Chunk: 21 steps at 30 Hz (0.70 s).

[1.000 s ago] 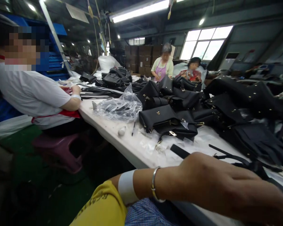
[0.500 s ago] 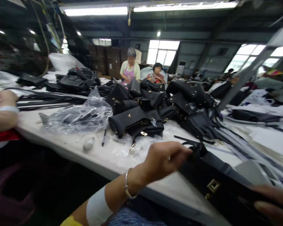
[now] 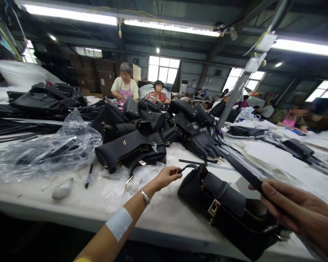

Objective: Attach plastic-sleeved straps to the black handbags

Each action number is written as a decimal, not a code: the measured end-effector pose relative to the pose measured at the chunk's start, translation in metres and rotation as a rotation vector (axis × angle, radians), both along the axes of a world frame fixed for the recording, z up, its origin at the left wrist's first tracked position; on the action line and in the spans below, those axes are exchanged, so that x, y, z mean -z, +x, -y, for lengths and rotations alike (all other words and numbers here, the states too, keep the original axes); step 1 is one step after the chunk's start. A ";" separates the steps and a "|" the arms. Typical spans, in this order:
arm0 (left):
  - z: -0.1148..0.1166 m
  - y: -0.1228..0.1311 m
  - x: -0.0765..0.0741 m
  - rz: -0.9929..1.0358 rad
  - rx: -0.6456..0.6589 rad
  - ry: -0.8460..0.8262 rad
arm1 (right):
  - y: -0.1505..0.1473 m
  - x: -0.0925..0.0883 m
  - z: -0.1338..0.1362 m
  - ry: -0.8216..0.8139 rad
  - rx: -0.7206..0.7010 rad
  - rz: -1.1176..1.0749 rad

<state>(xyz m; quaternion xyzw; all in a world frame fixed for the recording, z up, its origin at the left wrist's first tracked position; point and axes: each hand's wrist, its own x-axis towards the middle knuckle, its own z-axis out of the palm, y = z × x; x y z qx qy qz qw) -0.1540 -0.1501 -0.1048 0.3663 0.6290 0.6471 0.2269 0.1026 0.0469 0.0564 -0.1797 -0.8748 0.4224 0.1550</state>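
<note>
A black handbag (image 3: 229,225) with a gold clasp (image 3: 214,208) rests tilted at the near edge of the table, its top partly open at the right. My left hand (image 3: 168,177) is closed at the bag's left end, fingertips pinching the tip of a thin black strap (image 3: 190,166) that curves up from it. Above the bag's right end, my right hand (image 3: 297,207) grips a long black strap (image 3: 244,171) between thumb and fingers. Whether this long strap is joined to the bag I cannot tell.
Beyond the bag lies a heap of black handbags (image 3: 125,145). Clear plastic wrapping (image 3: 57,145) and a small pale pouch-like object (image 3: 62,189) lie leftward on the white table (image 3: 142,218). A metal post (image 3: 235,96) rises at the right. Several people sit or stand beyond.
The view has swung right and the bag shows more fully. My right hand has come off the bag's front and now holds the long strap. Another person's arm at left has left view.
</note>
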 end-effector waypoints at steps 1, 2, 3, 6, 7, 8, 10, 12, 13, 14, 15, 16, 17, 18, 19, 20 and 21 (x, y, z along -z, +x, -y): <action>0.004 0.001 -0.001 0.025 -0.012 0.025 | -0.003 0.004 0.002 -0.086 -0.015 0.066; 0.008 0.001 -0.004 0.045 -0.033 0.052 | -0.008 0.007 0.003 -0.167 -0.030 0.134; 0.012 0.003 -0.009 0.060 -0.060 0.081 | -0.013 0.012 0.004 -0.227 -0.045 0.184; 0.015 0.009 -0.032 0.088 -0.133 0.166 | -0.032 0.024 0.009 -0.270 -0.098 0.215; 0.013 0.011 -0.041 0.090 -0.145 0.188 | -0.039 0.027 0.010 -0.271 -0.128 0.209; 0.011 0.015 -0.049 0.094 -0.147 0.208 | -0.046 0.030 0.011 -0.273 -0.159 0.200; 0.004 0.021 -0.065 0.118 -0.125 0.256 | -0.058 0.033 0.012 -0.282 -0.203 0.180; -0.005 0.027 -0.075 0.155 -0.089 0.326 | -0.067 0.033 0.012 -0.284 -0.224 0.161; -0.009 0.030 -0.079 0.172 -0.068 0.362 | -0.069 0.033 0.011 -0.282 -0.230 0.152; -0.013 0.032 -0.082 0.181 -0.044 0.387 | -0.071 0.032 0.011 -0.283 -0.236 0.143; -0.017 0.034 -0.083 0.179 -0.019 0.400 | -0.072 0.031 0.010 -0.288 -0.243 0.139; -0.021 0.035 -0.085 0.173 0.008 0.404 | -0.073 0.031 0.009 -0.297 -0.249 0.136; -0.024 0.037 -0.086 0.168 0.036 0.404 | -0.073 0.031 0.008 -0.308 -0.255 0.133; -0.027 0.038 -0.086 0.164 0.062 0.402 | -0.073 0.031 0.007 -0.318 -0.257 0.131; -0.029 0.040 -0.087 0.165 0.083 0.405 | -0.074 0.031 0.006 -0.329 -0.259 0.131; -0.031 0.041 -0.087 0.172 0.100 0.415 | -0.075 0.032 0.004 -0.335 -0.261 0.131; -0.032 0.043 -0.088 0.186 0.118 0.422 | -0.075 0.034 0.003 -0.330 -0.264 0.129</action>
